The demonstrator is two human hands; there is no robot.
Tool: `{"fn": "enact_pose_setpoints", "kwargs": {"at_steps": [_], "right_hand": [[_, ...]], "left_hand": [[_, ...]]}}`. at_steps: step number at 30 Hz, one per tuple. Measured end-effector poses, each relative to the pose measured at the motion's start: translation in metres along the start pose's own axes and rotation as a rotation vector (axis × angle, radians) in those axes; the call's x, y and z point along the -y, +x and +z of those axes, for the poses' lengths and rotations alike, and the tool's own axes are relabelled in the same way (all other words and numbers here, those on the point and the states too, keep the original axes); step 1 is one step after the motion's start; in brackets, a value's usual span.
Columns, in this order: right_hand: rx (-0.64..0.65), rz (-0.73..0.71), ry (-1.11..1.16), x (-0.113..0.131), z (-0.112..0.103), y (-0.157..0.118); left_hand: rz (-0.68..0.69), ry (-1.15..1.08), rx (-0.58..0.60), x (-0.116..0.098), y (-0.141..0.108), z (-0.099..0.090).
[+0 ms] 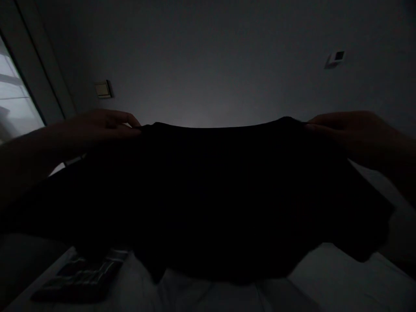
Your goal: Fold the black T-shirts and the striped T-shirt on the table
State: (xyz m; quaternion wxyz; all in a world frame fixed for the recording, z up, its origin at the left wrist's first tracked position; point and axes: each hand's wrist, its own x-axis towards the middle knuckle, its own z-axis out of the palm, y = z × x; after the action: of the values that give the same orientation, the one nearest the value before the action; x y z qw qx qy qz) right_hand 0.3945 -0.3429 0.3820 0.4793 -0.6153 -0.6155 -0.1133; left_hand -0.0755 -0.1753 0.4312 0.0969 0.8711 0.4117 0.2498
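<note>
A black T-shirt (pixel 224 199) hangs stretched out in front of me, its neckline at the top and a short sleeve spreading to each side. My left hand (pixel 107 123) pinches it at the shoulder left of the neckline. On the other side, my right hand (pixel 344 128) grips the opposite shoulder between thumb and fingers. The picture is very dark, so no print or folds show on the cloth. The shirt hides much of the surface behind and below it.
Below lies a pale sheet-like surface (pixel 341 277). A dark folded cloth with light stripes (pixel 81 275) rests on it at the lower left. The wall behind carries a switch (pixel 103 89) and a small white device (pixel 337 56). A bright window (pixel 13 91) is at the far left.
</note>
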Motion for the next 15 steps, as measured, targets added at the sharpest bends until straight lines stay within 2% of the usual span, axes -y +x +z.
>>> {"fn": "enact_pose_setpoints", "kwargs": {"at_steps": [2, 3, 5, 8, 10, 13, 15], "right_hand": [[0.073, 0.017, 0.018, -0.009, 0.013, 0.007], [0.140, 0.034, 0.033, -0.018, 0.027, 0.008], [0.262, 0.054, 0.044, -0.042, 0.068, 0.002], [0.428, 0.060, -0.008, -0.092, 0.148, -0.023], [0.510, 0.076, -0.062, -0.126, 0.203, -0.048], [0.590, 0.130, -0.218, -0.170, 0.269, -0.086], [0.630, 0.140, -0.313, -0.191, 0.301, -0.105]], "left_hand": [[0.001, -0.001, 0.039, 0.009, 0.018, 0.007], [0.001, -0.015, 0.073, 0.017, 0.028, 0.018], [0.016, -0.056, 0.167, 0.042, 0.048, 0.057], [0.069, -0.075, 0.319, 0.090, 0.073, 0.143], [0.064, -0.024, 0.367, 0.124, 0.083, 0.205], [-0.005, 0.189, 0.358, 0.163, 0.087, 0.289], [-0.039, 0.268, 0.345, 0.180, 0.085, 0.333]]}}
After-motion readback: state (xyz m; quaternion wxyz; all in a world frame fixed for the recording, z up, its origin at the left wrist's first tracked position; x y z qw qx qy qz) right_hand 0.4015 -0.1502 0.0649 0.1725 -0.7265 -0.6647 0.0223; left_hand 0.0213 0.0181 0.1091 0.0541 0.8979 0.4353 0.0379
